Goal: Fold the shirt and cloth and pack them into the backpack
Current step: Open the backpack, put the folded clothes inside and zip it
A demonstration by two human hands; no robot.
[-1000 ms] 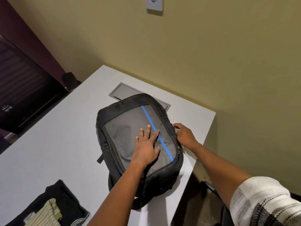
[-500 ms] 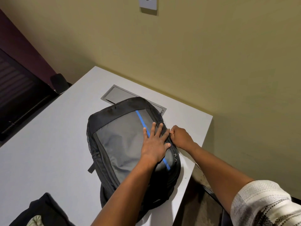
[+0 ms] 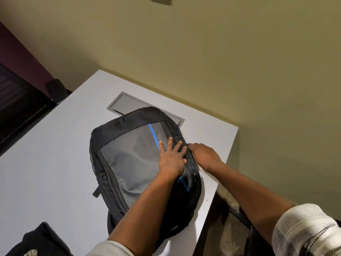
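One head-worn view only — it looks forward and steeply down from close above the table (image 3: pixel 46 154), the backpack (image 3: pixel 132 157) near centre, the wall filling the far side.

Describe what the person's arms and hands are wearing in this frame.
Both hands, left hand and right hand, are bare: no gloves, rings or watch visible. The forearms are bare too. Pushed-up white knit sleeves with dark grey stripes show at the frame's lower edge.
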